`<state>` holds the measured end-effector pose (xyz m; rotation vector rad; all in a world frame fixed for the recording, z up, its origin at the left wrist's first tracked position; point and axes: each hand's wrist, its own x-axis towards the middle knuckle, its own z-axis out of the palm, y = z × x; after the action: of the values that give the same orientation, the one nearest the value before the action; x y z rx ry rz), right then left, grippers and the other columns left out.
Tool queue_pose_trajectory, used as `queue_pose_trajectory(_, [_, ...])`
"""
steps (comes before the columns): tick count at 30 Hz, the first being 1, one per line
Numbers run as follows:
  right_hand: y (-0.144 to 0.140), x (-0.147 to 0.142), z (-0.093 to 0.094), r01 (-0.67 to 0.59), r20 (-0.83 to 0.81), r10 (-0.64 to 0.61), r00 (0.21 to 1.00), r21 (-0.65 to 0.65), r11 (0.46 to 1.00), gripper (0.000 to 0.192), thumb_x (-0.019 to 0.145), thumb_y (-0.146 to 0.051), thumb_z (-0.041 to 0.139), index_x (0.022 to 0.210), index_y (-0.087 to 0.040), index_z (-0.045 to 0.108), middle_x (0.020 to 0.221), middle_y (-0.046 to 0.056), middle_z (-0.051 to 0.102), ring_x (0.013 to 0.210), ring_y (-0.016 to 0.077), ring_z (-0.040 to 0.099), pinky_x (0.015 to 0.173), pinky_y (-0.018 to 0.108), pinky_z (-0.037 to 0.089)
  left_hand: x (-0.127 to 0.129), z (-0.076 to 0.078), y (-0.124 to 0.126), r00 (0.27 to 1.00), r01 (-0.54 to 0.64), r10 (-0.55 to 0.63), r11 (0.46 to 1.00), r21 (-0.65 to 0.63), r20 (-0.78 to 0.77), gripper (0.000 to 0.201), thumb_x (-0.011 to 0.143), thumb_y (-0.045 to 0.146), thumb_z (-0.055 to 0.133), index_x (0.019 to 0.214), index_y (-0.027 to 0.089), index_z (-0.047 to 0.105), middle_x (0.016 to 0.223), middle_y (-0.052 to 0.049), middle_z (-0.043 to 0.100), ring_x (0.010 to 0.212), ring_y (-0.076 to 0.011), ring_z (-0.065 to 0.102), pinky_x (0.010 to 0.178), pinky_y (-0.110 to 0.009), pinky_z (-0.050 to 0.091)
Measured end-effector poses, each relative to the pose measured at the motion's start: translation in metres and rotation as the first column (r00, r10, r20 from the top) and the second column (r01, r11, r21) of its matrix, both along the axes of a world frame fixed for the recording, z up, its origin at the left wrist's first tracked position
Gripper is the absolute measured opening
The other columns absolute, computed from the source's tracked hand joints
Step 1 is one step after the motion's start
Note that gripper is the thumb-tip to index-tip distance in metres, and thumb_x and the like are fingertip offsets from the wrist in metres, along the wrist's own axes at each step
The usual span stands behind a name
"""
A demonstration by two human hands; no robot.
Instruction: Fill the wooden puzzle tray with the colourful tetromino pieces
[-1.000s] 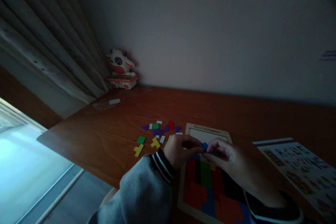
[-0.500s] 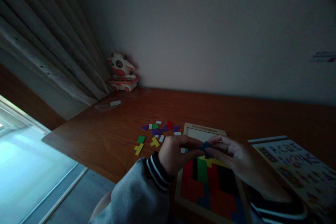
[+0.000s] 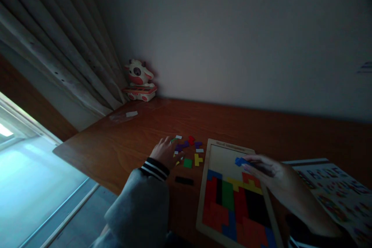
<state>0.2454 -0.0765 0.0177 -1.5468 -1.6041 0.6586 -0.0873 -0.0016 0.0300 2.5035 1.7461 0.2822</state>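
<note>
My right hand pinches a blue puzzle piece over the upper, unfilled part of a wooden puzzle tray. The tray's lower part holds fitted red, black, green, yellow and blue pieces. Away to the left, my left hand reaches over loose pieces with its fingers spread, and part of the pile is hidden beneath it. Close by its fingers lie a green piece, a yellow T-shaped piece and purple pieces. Nearer to me rests a black bar-shaped piece.
A printed sheet with colourful figures lies right of the tray. At the back left stands a cow toy with a keyboard, near a clear plastic bag with a white label. A curtain hangs along the left side.
My left hand has let go of the blue piece and moved left to the loose pieces. The right hand keeps the blue piece. Green, yellow and black pieces beside the tray have come into view.
</note>
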Motion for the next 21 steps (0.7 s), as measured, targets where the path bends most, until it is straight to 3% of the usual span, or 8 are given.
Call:
queue_pose_trajectory(4, [-0.001,0.007,-0.001,-0.018,-0.064,0.011,0.998,-0.111,0.994,0.035,0.080,-0.051,0.068,0.101,-0.024,0.075,0.101,0.006,0.079,0.092,0.0255,0.075,0.079,0.030,0.062,-0.028,0.002,-0.008,0.981,-0.172,0.165,0.983,-0.071,-0.099,0.072,0.080,0.062,0.063,0.135,0.017,0.054,0.133,-0.019,0.055,0.121,-0.0381,0.053,0.099,-0.052,0.044])
queue_pose_trajectory(7, [-0.002,0.008,-0.002,0.012,-0.032,-0.016,0.999,-0.129,0.992,0.036,0.081,-0.051,0.066,0.104,-0.024,0.074,0.101,0.006,0.079,0.092,0.0260,0.075,0.078,0.031,0.062,-0.038,0.005,-0.020,0.927,-0.342,0.308,0.929,-0.145,-0.213,0.086,0.071,0.071,0.063,0.134,0.013,0.054,0.127,-0.025,0.055,0.114,-0.0444,0.055,0.092,-0.056,0.045])
queue_pose_trajectory(10, [-0.001,0.007,-0.005,0.012,0.011,-0.010,1.000,-0.123,0.992,0.035,0.081,-0.051,0.066,0.103,-0.024,0.074,0.101,0.006,0.078,0.092,0.0258,0.075,0.078,0.031,0.062,-0.039,0.004,-0.028,0.894,-0.422,0.365,0.881,-0.212,-0.261,0.091,0.067,0.074,0.061,0.129,0.008,0.055,0.121,-0.027,0.057,0.102,-0.0435,0.062,0.087,-0.054,0.048])
queue_pose_trajectory(12, [-0.001,0.007,-0.007,0.006,0.011,-0.004,1.000,-0.123,0.992,0.035,0.081,-0.052,0.066,0.102,-0.025,0.074,0.102,0.006,0.078,0.092,0.0253,0.074,0.079,0.032,0.061,-0.035,0.002,-0.033,0.905,-0.399,0.339,0.886,-0.238,-0.256,0.091,0.066,0.076,0.060,0.127,0.009,0.057,0.120,-0.026,0.059,0.101,-0.0428,0.063,0.086,-0.053,0.049])
queue_pose_trajectory(15, [0.000,0.006,-0.007,0.012,0.008,-0.011,1.000,-0.132,0.991,0.036,0.080,-0.054,0.065,0.100,-0.025,0.074,0.101,0.006,0.078,0.092,0.0256,0.074,0.078,0.032,0.061,-0.020,-0.003,-0.041,0.948,-0.285,0.231,0.922,-0.263,-0.217,0.096,0.064,0.079,0.059,0.133,0.013,0.055,0.132,-0.024,0.055,0.116,-0.0451,0.055,0.091,-0.056,0.047])
queue_pose_trajectory(18, [0.000,0.008,-0.007,0.019,0.020,-0.017,1.000,-0.150,0.989,0.036,0.080,-0.055,0.065,0.099,-0.026,0.074,0.100,0.005,0.078,0.093,0.0261,0.074,0.077,0.031,0.061,-0.001,-0.008,-0.049,0.974,-0.193,0.145,0.933,-0.305,-0.174,0.110,0.066,0.083,0.053,0.149,0.012,0.039,0.155,-0.022,0.034,0.137,-0.0487,0.034,0.104,-0.061,0.038])
queue_pose_trajectory(21, [0.001,0.010,-0.009,0.007,0.031,-0.003,1.000,-0.146,0.989,0.037,0.082,-0.053,0.064,0.104,-0.025,0.073,0.104,0.006,0.078,0.095,0.0268,0.074,0.078,0.032,0.062,0.015,-0.015,-0.054,0.973,-0.193,0.139,0.930,-0.312,-0.186,0.120,0.068,0.087,0.049,0.153,0.004,0.027,0.160,-0.022,0.018,0.145,-0.0487,0.014,0.115,-0.061,0.023])
